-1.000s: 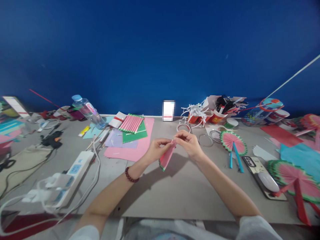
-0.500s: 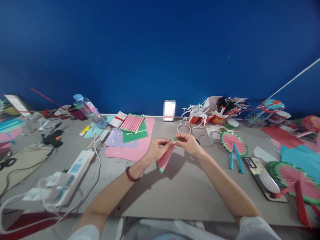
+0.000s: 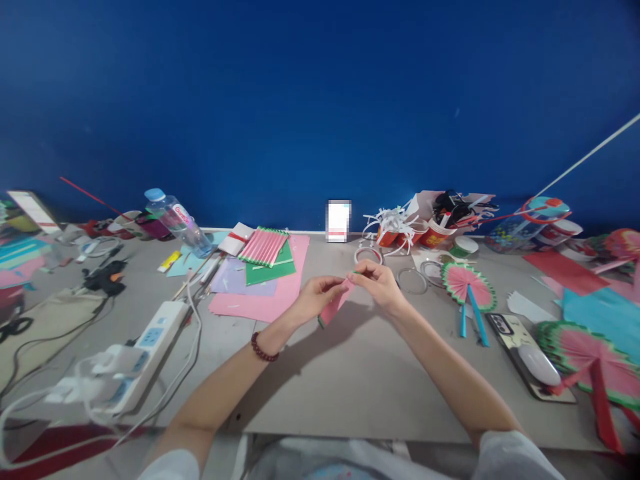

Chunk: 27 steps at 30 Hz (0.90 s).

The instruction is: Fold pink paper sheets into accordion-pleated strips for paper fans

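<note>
A blue wall (image 3: 320, 100) fills the upper half of the frame. Below it a grey table (image 3: 360, 393) runs across the whole width, crowded along its far edge and both sides.

A pink sheet (image 3: 265, 305) lies left of centre, with a green sheet (image 3: 270, 271) and a pleated pink stack (image 3: 263, 245) on its far end. At the right edge a large pink-and-green fan (image 3: 583, 343) lies spread open. A white power strip (image 3: 145, 343) with cables sits at lower left. A phone (image 3: 505, 330) lies just left of the large fan, with a white mouse on its near end. A clear bottle (image 3: 177, 220) lies tilted in the upper left of the table. A small fan (image 3: 467, 283) with blue sticks lies right of centre, and red cups (image 3: 431, 233) stand behind it by the wall.

At the centre of the frame both hands meet above the table. The left hand (image 3: 315, 298) is curled with its fingers closed on a folded pink strip (image 3: 333, 308) with a green edge. The right hand (image 3: 381, 283) pinches the strip's upper end between thumb and fingertips. The strip slants down to the left, off the table.

A tape ring (image 3: 411, 280) lies just right of the right hand. A dark bead bracelet (image 3: 263, 351) circles the left wrist.
</note>
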Motion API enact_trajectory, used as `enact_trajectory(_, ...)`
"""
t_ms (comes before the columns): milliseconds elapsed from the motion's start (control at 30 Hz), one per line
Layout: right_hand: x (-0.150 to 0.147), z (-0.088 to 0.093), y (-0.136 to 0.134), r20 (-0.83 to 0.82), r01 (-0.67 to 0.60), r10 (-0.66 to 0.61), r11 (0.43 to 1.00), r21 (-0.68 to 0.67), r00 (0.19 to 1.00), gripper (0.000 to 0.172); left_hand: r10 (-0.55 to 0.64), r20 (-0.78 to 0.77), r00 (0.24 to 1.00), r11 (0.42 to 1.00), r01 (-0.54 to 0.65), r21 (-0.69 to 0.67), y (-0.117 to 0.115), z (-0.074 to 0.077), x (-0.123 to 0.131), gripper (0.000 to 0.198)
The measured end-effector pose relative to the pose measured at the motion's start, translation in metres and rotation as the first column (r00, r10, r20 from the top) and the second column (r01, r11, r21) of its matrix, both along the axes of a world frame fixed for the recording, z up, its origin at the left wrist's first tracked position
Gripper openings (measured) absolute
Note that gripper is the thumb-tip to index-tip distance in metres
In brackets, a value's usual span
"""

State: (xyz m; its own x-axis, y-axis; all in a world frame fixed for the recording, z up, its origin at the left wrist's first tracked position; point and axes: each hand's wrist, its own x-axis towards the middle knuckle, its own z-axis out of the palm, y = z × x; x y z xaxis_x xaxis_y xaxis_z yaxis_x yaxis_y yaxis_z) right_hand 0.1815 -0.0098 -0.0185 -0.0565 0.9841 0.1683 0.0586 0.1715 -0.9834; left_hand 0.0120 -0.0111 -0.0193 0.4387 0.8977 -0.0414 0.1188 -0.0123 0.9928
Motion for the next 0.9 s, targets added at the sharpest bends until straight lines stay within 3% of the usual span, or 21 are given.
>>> enact_trajectory(267, 0.001, 0.004, 0.0, -0.105, -0.013, 0.003, 0.995, -0.1, 0.995, 0.026, 0.055, -0.014, 0.998, 0.998, -0.055, -0.032, -0.003, 0.007, 0.001, 0.034)
enact_trajectory(467, -0.002, 0.005, -0.001, -0.084, -0.039, 0.031, 0.995, -0.092, 0.996, 0.027, 0.093, -0.054, 0.994, 0.993, -0.089, 0.082, -0.003, 0.005, 0.0, 0.035)
enact_trajectory(800, 0.009, 0.0, 0.007, -0.05, -0.285, 0.281, 0.938, -0.199, 0.958, 0.028, 0.066, -0.052, 0.996, 0.988, -0.058, 0.145, 0.0, 0.0, -0.002, 0.04)
enact_trajectory(900, 0.009, -0.002, 0.007, -0.024, -0.293, 0.294, 0.937, -0.192, 0.956, 0.028, 0.065, -0.061, 0.996, 0.987, -0.055, 0.149, 0.0, -0.001, -0.002, 0.042)
